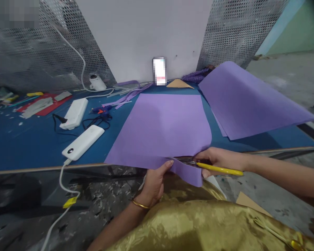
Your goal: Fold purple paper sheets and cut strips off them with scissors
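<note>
A purple paper sheet [162, 129] lies on the blue table [28, 143], its near edge hanging over the front. My left hand [154, 184] pinches that overhanging edge from below, thumb on top. My right hand [219, 158] grips yellow-handled scissors [211, 166], whose blades point left into the paper's near edge close to my left thumb. A narrow flap of paper hangs down between my two hands.
A second, larger purple sheet [248, 101] lies curled at the right. On the left are a white power bank [82, 142], a white power strip [74, 112], a glue gun [101, 111], cables and purple strips. Perforated metal panels stand behind.
</note>
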### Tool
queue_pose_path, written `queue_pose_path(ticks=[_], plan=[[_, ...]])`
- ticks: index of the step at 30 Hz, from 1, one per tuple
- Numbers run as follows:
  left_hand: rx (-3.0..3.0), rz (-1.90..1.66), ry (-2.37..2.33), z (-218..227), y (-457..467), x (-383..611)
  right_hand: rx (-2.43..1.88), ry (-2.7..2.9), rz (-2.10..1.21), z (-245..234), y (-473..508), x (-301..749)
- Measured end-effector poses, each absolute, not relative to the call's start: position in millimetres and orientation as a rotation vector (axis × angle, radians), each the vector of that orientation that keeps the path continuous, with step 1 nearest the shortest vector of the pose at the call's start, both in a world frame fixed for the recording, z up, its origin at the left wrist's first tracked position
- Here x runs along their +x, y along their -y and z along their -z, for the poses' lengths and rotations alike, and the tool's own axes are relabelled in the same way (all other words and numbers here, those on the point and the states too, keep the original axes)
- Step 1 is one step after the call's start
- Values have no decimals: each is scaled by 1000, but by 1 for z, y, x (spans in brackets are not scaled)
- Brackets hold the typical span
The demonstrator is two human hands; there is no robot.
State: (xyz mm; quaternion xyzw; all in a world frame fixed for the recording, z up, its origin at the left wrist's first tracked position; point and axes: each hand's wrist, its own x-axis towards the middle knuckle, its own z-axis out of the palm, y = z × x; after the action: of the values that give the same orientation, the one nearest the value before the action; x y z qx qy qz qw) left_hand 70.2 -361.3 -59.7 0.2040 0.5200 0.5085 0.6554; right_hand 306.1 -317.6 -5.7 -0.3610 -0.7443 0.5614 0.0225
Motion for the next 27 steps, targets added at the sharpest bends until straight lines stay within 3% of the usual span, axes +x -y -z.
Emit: queue_pose_path(ticks=[18, 27], plan=[[440, -1090, -1120, 67, 361, 65, -1060, 2379, -1628, 15, 311, 297], [444, -1248, -1234, 58, 359, 57, -1024, 2331, -1686, 16, 315, 300]])
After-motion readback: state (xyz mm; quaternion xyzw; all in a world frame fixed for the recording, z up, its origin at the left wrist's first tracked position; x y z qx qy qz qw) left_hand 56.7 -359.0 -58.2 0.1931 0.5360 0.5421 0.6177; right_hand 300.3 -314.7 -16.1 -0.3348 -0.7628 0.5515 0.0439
